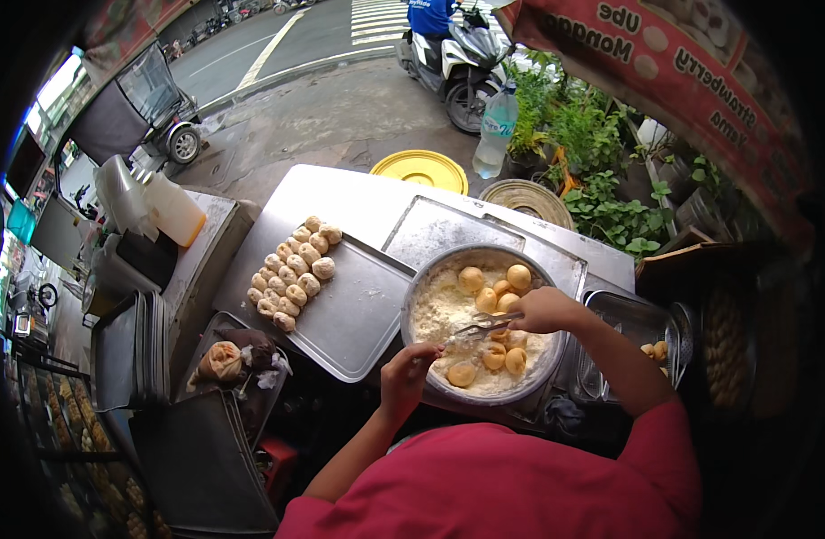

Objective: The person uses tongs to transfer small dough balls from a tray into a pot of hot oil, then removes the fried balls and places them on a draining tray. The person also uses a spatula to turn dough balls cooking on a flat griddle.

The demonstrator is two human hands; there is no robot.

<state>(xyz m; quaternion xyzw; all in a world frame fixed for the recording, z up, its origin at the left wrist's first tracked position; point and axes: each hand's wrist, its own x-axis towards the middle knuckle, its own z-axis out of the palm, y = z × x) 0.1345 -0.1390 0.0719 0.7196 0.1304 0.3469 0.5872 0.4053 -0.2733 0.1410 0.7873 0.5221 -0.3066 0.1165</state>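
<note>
A large round metal basin [418, 269] holds pale powdery crumbs [434, 306] and several golden round buns [461, 374]. My right hand [545, 311] reaches over its right side, gripping metal tongs [485, 326] whose prongs point left among the buns. At the basin's front left is my left hand [409, 377], thumb and fingers pinched together near the tong tips; whether something thin is between them I cannot tell. Left of the basin, a metal tray [355, 303] bears rows of powder-coated buns [298, 273] along its left part.
A wire basket [591, 364] with a few buns stands at right. Stacked dark trays [190, 458] and a tray with bagged fillings [220, 360] lie at left. Beyond the metal table [318, 192] are a yellow lid [422, 168], a hanging plastic bottle [496, 131] and a parked scooter [456, 60].
</note>
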